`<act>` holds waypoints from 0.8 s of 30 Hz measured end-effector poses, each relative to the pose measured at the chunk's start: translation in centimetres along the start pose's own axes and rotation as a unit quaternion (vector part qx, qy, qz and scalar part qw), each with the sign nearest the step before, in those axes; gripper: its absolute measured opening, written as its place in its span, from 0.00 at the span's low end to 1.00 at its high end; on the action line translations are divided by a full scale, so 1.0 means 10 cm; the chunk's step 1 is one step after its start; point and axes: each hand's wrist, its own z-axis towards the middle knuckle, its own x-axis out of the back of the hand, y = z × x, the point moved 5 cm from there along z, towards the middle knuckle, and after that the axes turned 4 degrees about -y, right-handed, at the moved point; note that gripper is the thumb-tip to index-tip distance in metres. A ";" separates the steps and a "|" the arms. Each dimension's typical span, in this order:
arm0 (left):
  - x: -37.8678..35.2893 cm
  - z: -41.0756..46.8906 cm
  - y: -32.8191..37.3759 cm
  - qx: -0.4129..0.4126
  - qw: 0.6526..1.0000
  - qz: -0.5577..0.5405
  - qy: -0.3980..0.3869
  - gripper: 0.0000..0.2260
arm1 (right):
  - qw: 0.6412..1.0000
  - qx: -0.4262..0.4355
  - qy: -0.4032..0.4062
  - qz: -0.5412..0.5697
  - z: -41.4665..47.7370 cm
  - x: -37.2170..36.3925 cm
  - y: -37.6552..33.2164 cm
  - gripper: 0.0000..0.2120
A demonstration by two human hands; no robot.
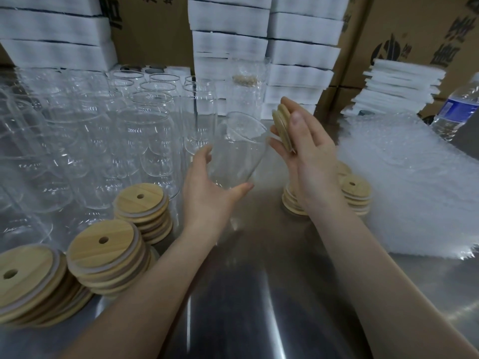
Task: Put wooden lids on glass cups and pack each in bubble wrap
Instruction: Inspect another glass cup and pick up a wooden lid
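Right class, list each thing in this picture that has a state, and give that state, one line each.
Held cup: tilted, lidless
Held lid: on edge, off the cup
Left hand: grips the cup
Right hand: pinches the lid
Table cups: upright, lidless
Lid stacks: stacked flat
Bubble wrap: spread flat
Water bottle: upright

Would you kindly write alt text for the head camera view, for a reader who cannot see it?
Over a steel table, the left hand holds a tilted glass cup while the right hand holds a wooden lid beside its open mouth. Around them are stacks of lids, empty cups and bubble wrap.
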 end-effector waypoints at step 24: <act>0.09 -0.09 0.25 -0.109 0.972 0.201 0.048 0.44 | 0.942 0.175 -0.081 -0.273 -0.09 -0.18 -0.07 0.17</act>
